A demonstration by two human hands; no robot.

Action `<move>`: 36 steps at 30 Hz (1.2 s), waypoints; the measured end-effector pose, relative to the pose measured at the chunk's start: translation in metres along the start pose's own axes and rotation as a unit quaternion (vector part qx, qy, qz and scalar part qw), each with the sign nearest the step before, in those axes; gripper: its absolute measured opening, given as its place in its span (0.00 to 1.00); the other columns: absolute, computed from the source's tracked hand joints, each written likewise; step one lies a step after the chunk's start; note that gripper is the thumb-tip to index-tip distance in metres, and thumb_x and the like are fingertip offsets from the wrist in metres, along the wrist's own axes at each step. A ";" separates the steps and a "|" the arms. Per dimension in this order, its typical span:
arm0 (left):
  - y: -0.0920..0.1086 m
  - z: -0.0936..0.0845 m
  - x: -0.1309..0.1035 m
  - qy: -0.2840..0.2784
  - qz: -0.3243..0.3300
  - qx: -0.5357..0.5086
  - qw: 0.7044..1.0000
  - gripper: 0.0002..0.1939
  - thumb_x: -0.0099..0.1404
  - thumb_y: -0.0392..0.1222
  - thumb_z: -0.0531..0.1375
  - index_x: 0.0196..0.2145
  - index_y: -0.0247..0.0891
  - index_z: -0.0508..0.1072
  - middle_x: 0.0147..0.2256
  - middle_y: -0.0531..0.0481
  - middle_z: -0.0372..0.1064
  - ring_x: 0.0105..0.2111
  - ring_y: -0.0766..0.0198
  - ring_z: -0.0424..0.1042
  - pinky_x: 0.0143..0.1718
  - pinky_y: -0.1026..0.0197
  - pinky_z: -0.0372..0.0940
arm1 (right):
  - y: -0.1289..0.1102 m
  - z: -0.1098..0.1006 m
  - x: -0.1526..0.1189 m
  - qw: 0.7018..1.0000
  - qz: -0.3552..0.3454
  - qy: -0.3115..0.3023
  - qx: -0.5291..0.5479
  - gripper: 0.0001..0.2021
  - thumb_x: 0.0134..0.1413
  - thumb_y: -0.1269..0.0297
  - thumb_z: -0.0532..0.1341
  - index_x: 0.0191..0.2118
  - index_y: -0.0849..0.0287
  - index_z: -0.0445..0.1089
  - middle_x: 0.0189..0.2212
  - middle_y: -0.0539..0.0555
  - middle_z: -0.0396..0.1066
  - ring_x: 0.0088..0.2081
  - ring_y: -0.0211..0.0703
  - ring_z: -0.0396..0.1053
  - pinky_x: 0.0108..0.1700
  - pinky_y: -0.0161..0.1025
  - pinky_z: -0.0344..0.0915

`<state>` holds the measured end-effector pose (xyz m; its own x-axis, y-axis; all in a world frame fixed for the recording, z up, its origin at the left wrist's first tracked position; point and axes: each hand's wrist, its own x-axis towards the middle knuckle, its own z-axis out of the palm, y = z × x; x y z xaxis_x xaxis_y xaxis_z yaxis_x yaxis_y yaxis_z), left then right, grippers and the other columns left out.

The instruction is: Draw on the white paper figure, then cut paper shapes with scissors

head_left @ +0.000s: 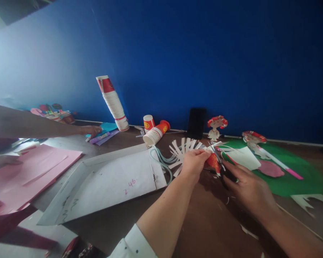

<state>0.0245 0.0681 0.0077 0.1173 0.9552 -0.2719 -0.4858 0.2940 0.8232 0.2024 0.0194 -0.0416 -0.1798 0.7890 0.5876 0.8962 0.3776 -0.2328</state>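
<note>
My left hand (192, 163) pinches a paper cup (213, 163) whose side is cut into white strips (179, 152) that fan out to the left; red printed paper shows at its right. In my right hand (247, 186) is a pair of scissors (217, 157), its blades up against the red paper just right of my left fingers. Behind my hands a small paper figure (214, 130) with red curls leans by a black phone (196, 123). To the right, another red-curled figure (257, 143) lies at the green round sheet (307, 172).
A tall leaning cup stack (113, 104), fallen cups (156, 134) and one upright cup (148, 123) stand near the blue wall. An open white box lid (110, 179) lies left of centre. At far left, another person's hands touch blue sheets (107, 127) and pink paper (43, 168).
</note>
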 end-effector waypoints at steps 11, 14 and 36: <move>-0.002 -0.002 0.001 -0.014 0.001 -0.014 1.000 0.11 0.57 0.39 0.74 0.25 0.32 0.78 0.23 0.50 0.72 0.22 0.67 0.70 0.31 0.63 0.69 | 0.000 0.001 0.002 0.999 -0.009 0.004 0.035 0.20 0.68 0.58 0.57 0.60 0.54 0.77 0.47 0.58 0.84 0.46 0.55 0.83 0.47 0.45 0.77; -0.003 -0.003 0.002 -0.017 0.003 -0.014 1.000 0.12 0.56 0.41 0.75 0.26 0.33 0.78 0.23 0.50 0.72 0.23 0.67 0.70 0.32 0.63 0.70 | -0.001 -0.001 0.003 0.999 -0.006 -0.005 0.041 0.20 0.68 0.58 0.57 0.60 0.53 0.77 0.46 0.57 0.84 0.46 0.55 0.83 0.47 0.45 0.77; -0.002 -0.001 0.000 -0.017 -0.005 -0.042 0.999 0.12 0.56 0.40 0.75 0.25 0.32 0.78 0.24 0.49 0.73 0.24 0.67 0.71 0.32 0.63 0.70 | -0.003 0.001 0.002 0.998 -0.007 0.003 0.055 0.21 0.68 0.57 0.57 0.60 0.55 0.77 0.46 0.59 0.83 0.46 0.57 0.82 0.50 0.49 0.77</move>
<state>0.0243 0.0677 0.0055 0.1516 0.9530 -0.2621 -0.5557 0.3015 0.7748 0.1989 0.0209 -0.0406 -0.1898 0.7806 0.5956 0.8433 0.4402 -0.3082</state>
